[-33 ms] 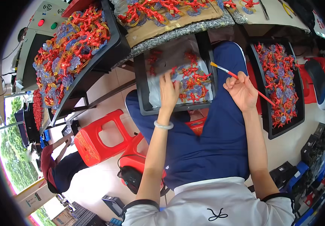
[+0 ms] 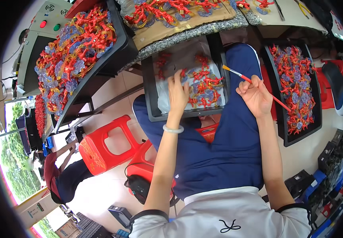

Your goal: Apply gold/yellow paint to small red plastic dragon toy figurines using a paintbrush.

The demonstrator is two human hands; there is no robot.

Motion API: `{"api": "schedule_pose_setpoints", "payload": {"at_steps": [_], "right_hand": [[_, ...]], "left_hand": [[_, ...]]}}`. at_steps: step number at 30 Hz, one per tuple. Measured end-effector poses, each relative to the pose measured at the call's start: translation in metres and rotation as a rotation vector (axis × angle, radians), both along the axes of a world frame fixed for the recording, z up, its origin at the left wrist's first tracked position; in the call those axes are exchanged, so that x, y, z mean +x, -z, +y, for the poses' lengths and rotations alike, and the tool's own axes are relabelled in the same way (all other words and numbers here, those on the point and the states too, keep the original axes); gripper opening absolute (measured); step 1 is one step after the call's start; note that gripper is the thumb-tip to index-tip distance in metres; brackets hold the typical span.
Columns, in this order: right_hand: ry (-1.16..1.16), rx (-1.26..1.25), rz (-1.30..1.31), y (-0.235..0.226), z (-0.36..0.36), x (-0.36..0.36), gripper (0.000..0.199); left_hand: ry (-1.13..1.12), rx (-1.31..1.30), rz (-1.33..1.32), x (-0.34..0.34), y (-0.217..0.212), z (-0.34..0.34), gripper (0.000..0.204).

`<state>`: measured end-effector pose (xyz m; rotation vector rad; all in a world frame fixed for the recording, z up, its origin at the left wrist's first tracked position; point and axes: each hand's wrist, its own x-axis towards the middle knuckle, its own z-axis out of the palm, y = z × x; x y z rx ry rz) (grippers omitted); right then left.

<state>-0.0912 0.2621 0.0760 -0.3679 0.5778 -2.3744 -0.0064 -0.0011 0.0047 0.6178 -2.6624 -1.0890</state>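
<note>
The black tray [image 2: 149,93] rested on your lap, just below the grey table edge [image 2: 187,35], and in it lay a cluster of red and blue figurines [image 2: 203,85] on clear plastic. Your left hand [image 2: 178,93] reached into that tray with its fingers curled down onto the figurines at the cluster's left side — touching them, though whether it actually pinched one could not be told. Your right hand [image 2: 255,97] hovered just right of the tray, above your blue trouser leg, fingers pressed together around the red handle of a paintbrush [image 2: 245,77]; the brush's bristle tip pointed back toward the tray's right rim. Farther right of the tray sat a second black tray [image 2: 282,135] heaped with the same red figurines, and to its upper left a long sloping tray [image 2: 100,67] carried many more. Lower left of the lap tray stood a red plastic stool [image 2: 100,152].
</note>
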Motion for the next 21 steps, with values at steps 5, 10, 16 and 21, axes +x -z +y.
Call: {"api": "schedule_pose_setpoints", "payload": {"at_steps": [5,10,16,21], "right_hand": [[0.006,0.022,-0.002,-0.003,-0.003,0.000,0.023],[0.004,0.026,-0.007,-0.001,-0.004,-0.003,0.023],[-0.020,0.001,0.013,-0.004,-0.008,-0.002,0.022],[0.173,0.466,0.188,-0.021,-0.019,0.024,0.014]], "left_hand": [[-0.024,-0.180,-0.155,-0.030,0.011,-0.021,0.049],[0.060,-0.181,-0.265,-0.048,0.010,-0.029,0.037],[-0.020,0.023,-0.174,-0.050,0.039,-0.042,0.032],[-0.195,0.363,0.052,-0.016,-0.029,-0.026,0.025]]}}
